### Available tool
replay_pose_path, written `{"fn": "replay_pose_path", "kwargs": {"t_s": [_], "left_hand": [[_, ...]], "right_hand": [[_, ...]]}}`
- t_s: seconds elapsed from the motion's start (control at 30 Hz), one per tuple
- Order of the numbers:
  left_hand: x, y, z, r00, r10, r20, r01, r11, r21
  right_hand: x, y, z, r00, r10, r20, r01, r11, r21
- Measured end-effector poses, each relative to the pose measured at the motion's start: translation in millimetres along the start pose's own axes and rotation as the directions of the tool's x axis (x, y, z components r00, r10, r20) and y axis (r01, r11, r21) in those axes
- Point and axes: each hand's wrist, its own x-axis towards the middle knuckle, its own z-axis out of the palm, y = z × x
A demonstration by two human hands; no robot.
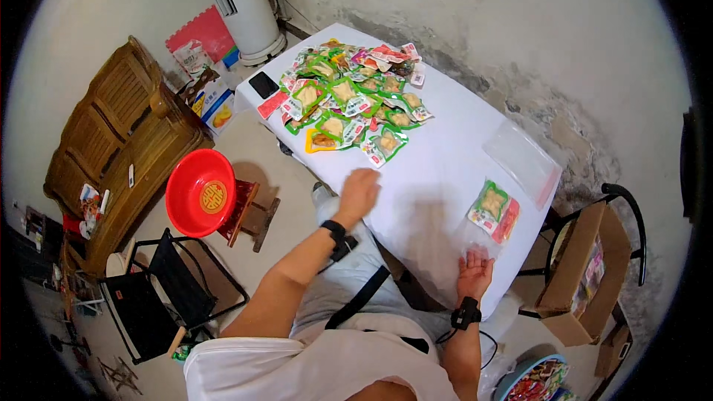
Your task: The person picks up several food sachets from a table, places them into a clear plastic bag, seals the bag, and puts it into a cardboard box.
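My left hand [359, 194] hovers over the near left edge of the white-covered table [445, 139], slightly blurred. Its fingers look loosely bent, and whether anything is inside is hidden. Just beyond it spreads a pile of snack packets [345, 94], mostly green-edged and vacuum-sealed. Palm up, my right hand [476, 274] lies at the table's near right, fingertips touching the mouth of a clear plastic bag [478, 239]. A green-edged packet [493, 202] and a red packet [506, 223] lie side by side at that bag, seemingly inside it. Flat clear bags [521, 159] rest farther right.
A black phone [263, 85] lies at the table's left corner. To the left are a red basin [200, 194] on a wooden stool, a folding chair [178, 284] and a wooden bench [122, 139]. At right stand a cardboard box [585, 278] and a blue tub of packets [535, 381].
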Motion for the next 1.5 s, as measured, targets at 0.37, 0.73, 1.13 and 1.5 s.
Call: {"fn": "replay_pose_path", "kwargs": {"t_s": [0.37, 0.73, 1.13, 1.5], "left_hand": [[33, -117, -31, 0.996, 0.0, 0.086, -0.035, 0.918, 0.396], [14, -80, -56, 0.969, 0.031, 0.245, -0.068, 0.987, 0.143], [-13, 21, -67, 0.915, 0.242, 0.323, -0.236, 0.97, -0.06], [-1, 86, -31, 0.859, 0.247, 0.448, 0.155, 0.709, -0.688]], "right_hand": [[-5, 11, -10, 0.997, 0.004, 0.08, -0.015, 0.991, 0.134], [-10, 6, -2, 0.998, -0.006, 0.057, 0.003, 0.998, 0.059], [-16, 9, 10, 0.998, 0.008, 0.07, -0.011, 0.999, 0.044], [-59, -25, 68, 0.968, -0.078, 0.238, 0.205, 0.795, -0.571]]}}
